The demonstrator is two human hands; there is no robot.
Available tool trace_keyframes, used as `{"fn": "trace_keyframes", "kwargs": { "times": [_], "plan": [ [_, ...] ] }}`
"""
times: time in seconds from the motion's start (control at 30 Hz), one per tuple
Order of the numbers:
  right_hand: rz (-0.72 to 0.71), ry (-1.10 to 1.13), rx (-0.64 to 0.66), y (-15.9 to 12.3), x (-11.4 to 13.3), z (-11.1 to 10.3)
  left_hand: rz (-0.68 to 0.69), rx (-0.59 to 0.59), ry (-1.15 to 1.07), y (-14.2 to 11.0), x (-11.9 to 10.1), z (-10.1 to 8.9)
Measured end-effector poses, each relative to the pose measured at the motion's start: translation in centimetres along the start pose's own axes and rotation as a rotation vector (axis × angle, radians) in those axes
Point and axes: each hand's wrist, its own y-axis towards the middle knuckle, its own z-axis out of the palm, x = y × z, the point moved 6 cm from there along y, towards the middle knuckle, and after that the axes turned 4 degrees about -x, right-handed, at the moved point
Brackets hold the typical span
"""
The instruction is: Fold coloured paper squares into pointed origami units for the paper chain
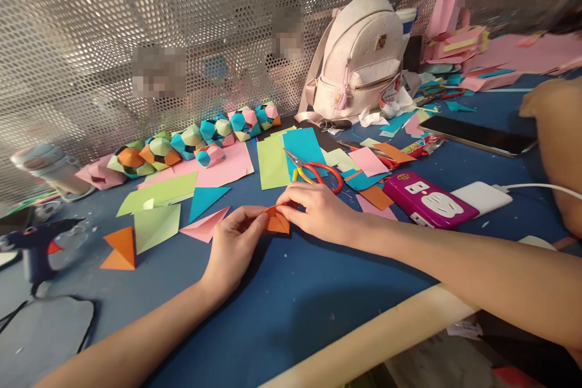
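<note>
A small folded piece of orange paper (pixel 277 222) is pinched between my two hands, low over the blue table (pixel 273 315). My left hand (pixel 236 236) grips its left side with thumb and forefinger. On its upper right edge, the fingers of my right hand (pixel 313 211) are closed. Just beyond that hand lie scissors (pixel 325 174) with red and yellow handles, partly on a blue sheet (pixel 302 144). Left of my left hand are a folded pink piece (pixel 205 225), a blue triangle (pixel 207 200), a green square (pixel 157 229) and a folded orange piece (pixel 123 250).
Several multicoloured paper balls (pixel 186 142) line the perforated metal screen (pixel 91 24). A glue gun (pixel 39 248) and a bottle (pixel 50 167) stand at left. A pale backpack (pixel 359 60), a purple power adapter (pixel 430 197) and a phone (pixel 477 135) occupy the right, near another person's arm (pixel 557 145).
</note>
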Motion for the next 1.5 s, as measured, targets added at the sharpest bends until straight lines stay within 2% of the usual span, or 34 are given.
{"fn": "trace_keyframes", "kwargs": {
  "times": [0.17,0.23,0.33,0.43,0.5,0.67,0.87,1.23,1.5],
  "plan": [
    [-0.074,-0.012,0.086,-0.1,0.4,0.5,-0.011,0.044,0.043,-0.1,0.0,0.3],
    [-0.044,0.025,0.066,-0.1,0.5,0.3,-0.006,0.034,0.059,0.0,0.1,0.2],
    [0.127,0.081,0.037,0.1,0.0,0.1,-0.045,-0.018,0.012,0.2,0.6,-0.1],
    [0.308,0.125,0.105,0.1,-0.6,0.5,-0.093,-0.013,-0.066,0.3,1.2,-0.1],
    [0.356,0.155,0.136,0.1,-0.8,0.7,-0.109,0.006,-0.111,0.3,1.4,0.1],
    [0.324,0.154,0.098,0.2,-0.7,0.7,-0.095,0.053,-0.125,0.2,1.4,0.6],
    [0.288,0.157,0.070,0.2,-0.4,0.5,-0.037,0.088,-0.041,0.0,0.7,0.7],
    [0.321,0.238,0.025,0.0,-0.4,0.6,0.020,0.021,0.079,0.0,0.4,0.1],
    [0.309,0.235,0.002,0.0,-0.5,0.6,0.017,-0.002,0.076,0.0,0.3,0.1]
  ]
}}
